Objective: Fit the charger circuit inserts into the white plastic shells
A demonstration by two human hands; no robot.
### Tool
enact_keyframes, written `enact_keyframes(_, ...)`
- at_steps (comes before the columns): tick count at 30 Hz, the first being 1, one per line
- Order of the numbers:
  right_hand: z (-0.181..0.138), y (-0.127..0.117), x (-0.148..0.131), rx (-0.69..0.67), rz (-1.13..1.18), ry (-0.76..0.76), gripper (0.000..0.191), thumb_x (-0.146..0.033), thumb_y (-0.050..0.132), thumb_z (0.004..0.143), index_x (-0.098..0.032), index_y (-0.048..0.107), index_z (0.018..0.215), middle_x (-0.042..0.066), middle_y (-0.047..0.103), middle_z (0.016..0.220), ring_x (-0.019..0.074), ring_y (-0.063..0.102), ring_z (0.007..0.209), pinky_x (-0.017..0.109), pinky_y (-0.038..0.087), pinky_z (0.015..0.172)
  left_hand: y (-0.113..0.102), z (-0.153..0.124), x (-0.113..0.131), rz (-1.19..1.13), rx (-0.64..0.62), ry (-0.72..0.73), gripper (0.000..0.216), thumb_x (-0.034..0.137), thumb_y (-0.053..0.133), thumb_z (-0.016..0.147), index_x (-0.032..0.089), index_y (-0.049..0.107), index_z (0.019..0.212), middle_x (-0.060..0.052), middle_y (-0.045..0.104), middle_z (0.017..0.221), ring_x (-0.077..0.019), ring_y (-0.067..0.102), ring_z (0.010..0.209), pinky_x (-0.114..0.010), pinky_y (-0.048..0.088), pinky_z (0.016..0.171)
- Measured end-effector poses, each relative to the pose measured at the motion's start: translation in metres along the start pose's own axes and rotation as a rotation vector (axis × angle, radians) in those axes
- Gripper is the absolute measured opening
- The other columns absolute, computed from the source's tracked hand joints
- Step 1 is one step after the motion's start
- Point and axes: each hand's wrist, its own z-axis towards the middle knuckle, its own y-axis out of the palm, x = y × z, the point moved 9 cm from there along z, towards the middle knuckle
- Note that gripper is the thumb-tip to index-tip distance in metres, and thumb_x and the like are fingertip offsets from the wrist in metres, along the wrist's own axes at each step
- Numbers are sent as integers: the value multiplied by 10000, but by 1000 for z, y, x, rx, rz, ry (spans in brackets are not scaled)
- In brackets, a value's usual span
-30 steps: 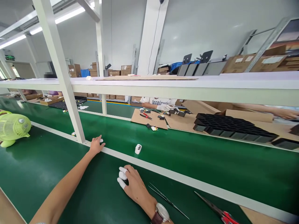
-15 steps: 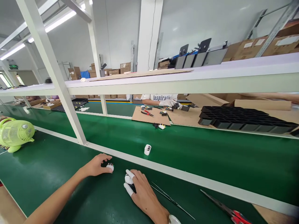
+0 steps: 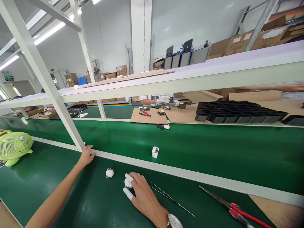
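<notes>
My left hand (image 3: 87,155) rests at the rail by the foot of the white post, thumb apart from the fingers. A tiny white item (image 3: 84,143) shows just past its fingertips; whether they touch it is unclear. My right hand (image 3: 143,194), with white finger cots on thumb and index finger, grips a white-domed sensor board (image 3: 128,183) low over the green bench. Partly hidden by the fingers, that board's dark lower side barely shows. Between my hands lies another white-domed sensor board (image 3: 109,173), its green edge visible. Tweezers (image 3: 172,199) lie right of my right hand.
Red-handled long-nose pliers (image 3: 231,207) lie at the right. Beyond the rail (image 3: 166,168), a white housing (image 3: 155,152) stands on the green belt. A green fan (image 3: 16,147) is at left. Across, a gloved co-worker (image 3: 162,100) handles a black part near black trays (image 3: 239,110).
My left hand has let go of the sensor board between my hands and moved left and away to the post's foot. My right hand keeps its hold. The view has shifted slightly.
</notes>
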Motion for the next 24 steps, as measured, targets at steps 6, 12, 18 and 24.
enact_keyframes(6, 0, -2, 0, -11, 25, 31, 204, -170, 566, 990, -197, 602, 1189, 131, 627, 1260, 303, 641, 1079, 546, 540, 986, 1, 38, 1, 283, -13, -29, 423, 342, 683, 1003, 171, 596, 1380, -135, 588, 1439, -310, 620, 1259, -549, 543, 1042)
enact_keyframes(12, 2, -5, -1, -50, 42, 64, 213, -131, 582, 955, -198, 607, 1155, 119, 627, 1245, 307, 630, 1092, 548, 534, 998, 17, 72, 6, 468, -211, -132, 369, 355, 670, 1013, 161, 622, 1323, -123, 652, 1319, -274, 678, 1131, -483, 601, 938)
enact_keyframes(18, 4, -8, -4, -65, 56, 66, 206, -107, 573, 938, -191, 611, 1122, 111, 623, 1225, 300, 614, 1091, 538, 533, 993, 8, 79, 18, 480, -255, -124, 396, 349, 674, 1010, 173, 604, 1358, -123, 625, 1369, -281, 663, 1167, -499, 591, 965)
enact_keyframes(24, 5, -7, -3, -62, 58, 78, 200, -116, 613, 917, -196, 619, 1101, 102, 632, 1198, 298, 613, 1076, 540, 524, 1005, -3, 77, 28, 344, -307, -112, 372, 353, 674, 1011, 160, 621, 1324, -120, 652, 1317, -267, 682, 1120, -474, 604, 933)
